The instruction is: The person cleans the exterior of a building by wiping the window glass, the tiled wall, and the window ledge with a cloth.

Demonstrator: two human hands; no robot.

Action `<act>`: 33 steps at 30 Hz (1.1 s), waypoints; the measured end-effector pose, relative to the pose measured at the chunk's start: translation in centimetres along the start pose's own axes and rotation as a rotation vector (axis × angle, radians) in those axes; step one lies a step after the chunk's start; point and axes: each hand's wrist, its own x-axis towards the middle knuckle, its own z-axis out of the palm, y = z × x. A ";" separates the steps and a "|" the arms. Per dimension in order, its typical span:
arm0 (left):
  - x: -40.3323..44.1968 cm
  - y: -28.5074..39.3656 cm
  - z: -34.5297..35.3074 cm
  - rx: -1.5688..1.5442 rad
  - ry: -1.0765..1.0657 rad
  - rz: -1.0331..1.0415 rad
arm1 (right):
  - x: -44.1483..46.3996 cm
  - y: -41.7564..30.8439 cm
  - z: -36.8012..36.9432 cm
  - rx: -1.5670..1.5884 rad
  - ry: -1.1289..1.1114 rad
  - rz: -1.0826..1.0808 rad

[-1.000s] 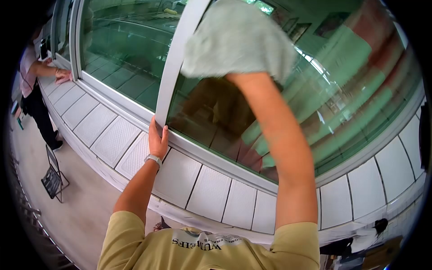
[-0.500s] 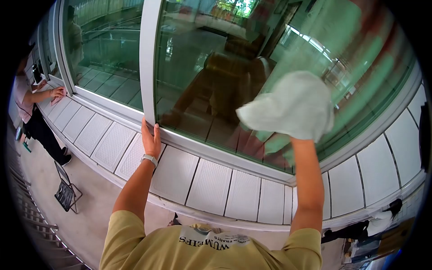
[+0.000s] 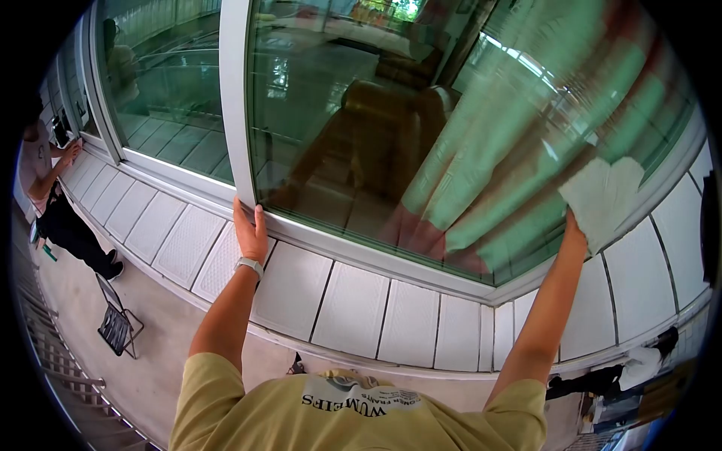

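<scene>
Shifted since the earlier view: cloth (image 3: 604, 197), from within the pane (image 3: 301, 165) to its lower right edge, overlapping the frame (image 3: 235, 98). Wiping: seemingly under way; share done or left, not tellable. Right hand (image 3: 576, 234): holding cloth, fingers mostly hidden, arm outstretched. Left hand (image 3: 253, 231): empty, thumb apart, against frame, pane's lower left corner.

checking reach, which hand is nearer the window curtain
Right. The right hand is to the lower right of the curtain, the left hand farther left on the window frame.
</scene>
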 end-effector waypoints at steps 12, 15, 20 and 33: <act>0.0 -0.8 0.4 0.010 -0.012 0.042 | 13.0 -12.6 1.2 0.840 0.631 -0.175; 0.1 -0.2 0.4 -0.027 -0.025 0.053 | 13.1 -17.9 -6.2 0.969 0.463 -0.134; 0.1 0.2 0.0 -0.051 -0.031 0.063 | 12.8 -24.5 -15.8 1.235 0.224 -0.234; 0.4 -3.4 0.7 -0.105 -0.037 0.226 | 1.8 -29.7 -21.2 1.607 -0.148 -0.568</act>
